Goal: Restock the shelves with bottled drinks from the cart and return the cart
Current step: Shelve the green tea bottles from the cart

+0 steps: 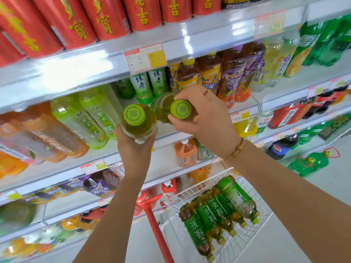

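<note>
My left hand (135,147) grips a green tea bottle (139,123) from below, its yellow-green cap pointing at the camera. My right hand (201,112) holds a second green tea bottle (165,109) by its neck, just under the cap, at the front edge of the middle shelf (245,109). Two upright green tea bottles (150,84) stand on that shelf behind my hands. Below right, the white wire cart (266,223) holds several green tea bottles (218,211) lying on their sides.
Red cans (106,18) fill the top shelf. Pale green bottles (89,114) stand left of my hands, iced tea bottles (228,76) to the right. Lower shelves carry orange and purple drinks. The cart's red handle post (155,224) rises beside my left forearm. Green jugs (311,162) sit on the floor shelf.
</note>
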The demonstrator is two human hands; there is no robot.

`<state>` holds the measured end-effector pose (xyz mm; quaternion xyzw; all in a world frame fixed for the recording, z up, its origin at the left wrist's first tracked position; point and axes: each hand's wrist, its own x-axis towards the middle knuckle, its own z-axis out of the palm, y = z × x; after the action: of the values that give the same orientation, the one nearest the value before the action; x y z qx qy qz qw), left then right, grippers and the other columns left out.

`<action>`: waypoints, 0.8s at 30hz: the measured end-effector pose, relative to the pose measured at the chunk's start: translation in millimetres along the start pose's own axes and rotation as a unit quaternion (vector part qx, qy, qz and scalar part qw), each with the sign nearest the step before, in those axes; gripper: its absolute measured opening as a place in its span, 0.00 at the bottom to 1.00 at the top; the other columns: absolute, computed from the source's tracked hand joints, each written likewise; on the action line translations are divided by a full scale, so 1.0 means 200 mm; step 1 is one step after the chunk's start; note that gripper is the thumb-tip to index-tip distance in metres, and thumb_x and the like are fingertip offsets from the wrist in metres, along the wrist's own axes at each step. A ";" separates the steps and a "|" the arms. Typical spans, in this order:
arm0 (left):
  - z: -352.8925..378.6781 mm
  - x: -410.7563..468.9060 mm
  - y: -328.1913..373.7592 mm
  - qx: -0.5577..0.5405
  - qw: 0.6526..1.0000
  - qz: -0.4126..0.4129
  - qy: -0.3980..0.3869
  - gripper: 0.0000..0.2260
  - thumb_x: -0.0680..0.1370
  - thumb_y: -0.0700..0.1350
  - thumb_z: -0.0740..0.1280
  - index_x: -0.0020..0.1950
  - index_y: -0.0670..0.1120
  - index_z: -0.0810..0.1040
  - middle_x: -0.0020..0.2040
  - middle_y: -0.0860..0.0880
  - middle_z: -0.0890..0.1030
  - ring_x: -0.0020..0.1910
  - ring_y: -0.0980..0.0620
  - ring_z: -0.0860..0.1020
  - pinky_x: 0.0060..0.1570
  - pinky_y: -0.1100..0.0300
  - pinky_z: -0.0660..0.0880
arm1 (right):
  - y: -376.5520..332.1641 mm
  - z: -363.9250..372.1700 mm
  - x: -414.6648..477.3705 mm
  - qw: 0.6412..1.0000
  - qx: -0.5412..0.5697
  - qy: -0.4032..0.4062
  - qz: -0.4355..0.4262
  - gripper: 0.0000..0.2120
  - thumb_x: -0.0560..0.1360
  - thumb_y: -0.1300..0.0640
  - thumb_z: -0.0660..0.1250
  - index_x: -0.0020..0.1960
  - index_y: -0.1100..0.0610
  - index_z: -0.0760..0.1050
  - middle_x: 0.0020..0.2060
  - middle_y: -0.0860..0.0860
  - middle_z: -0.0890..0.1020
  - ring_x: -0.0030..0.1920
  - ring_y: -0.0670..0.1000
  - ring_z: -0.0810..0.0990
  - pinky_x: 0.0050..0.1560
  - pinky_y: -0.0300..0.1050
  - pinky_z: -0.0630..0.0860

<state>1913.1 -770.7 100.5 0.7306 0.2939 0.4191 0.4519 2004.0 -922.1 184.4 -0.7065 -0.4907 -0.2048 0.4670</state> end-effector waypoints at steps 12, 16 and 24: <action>0.06 0.20 -0.16 0.030 0.999 0.003 -0.015 0.23 0.68 0.42 0.77 0.59 0.46 0.71 0.54 0.50 0.79 0.52 0.49 0.78 0.54 0.56 0.75 | 0.22 0.38 0.20 0.979 0.103 0.014 0.176 0.15 0.69 0.56 0.73 0.54 0.59 0.78 0.46 0.50 0.71 0.45 0.44 0.71 0.46 0.26 0.67; 0.07 0.22 -0.20 0.050 0.998 -0.023 -0.013 0.21 0.69 0.44 0.76 0.57 0.43 0.72 0.51 0.47 0.80 0.49 0.49 0.78 0.49 0.55 0.76 | 0.24 0.48 0.26 0.974 0.113 -0.013 0.197 0.19 0.69 0.51 0.73 0.55 0.57 0.76 0.53 0.54 0.74 0.50 0.41 0.69 0.51 0.22 0.65; 0.13 0.33 -0.20 0.115 0.991 -0.061 -0.045 0.19 0.71 0.47 0.74 0.54 0.38 0.72 0.45 0.41 0.78 0.40 0.44 0.75 0.35 0.61 0.67 | 0.30 0.66 0.22 0.948 0.140 0.036 0.285 0.40 0.63 0.55 0.78 0.70 0.57 0.63 0.64 0.54 0.72 0.64 0.50 0.70 0.65 0.41 0.68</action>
<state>1965.2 -710.4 80.9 0.7764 0.3632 0.3213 0.4026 2053.8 -791.4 125.7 -0.7363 -0.2753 -0.0178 0.6178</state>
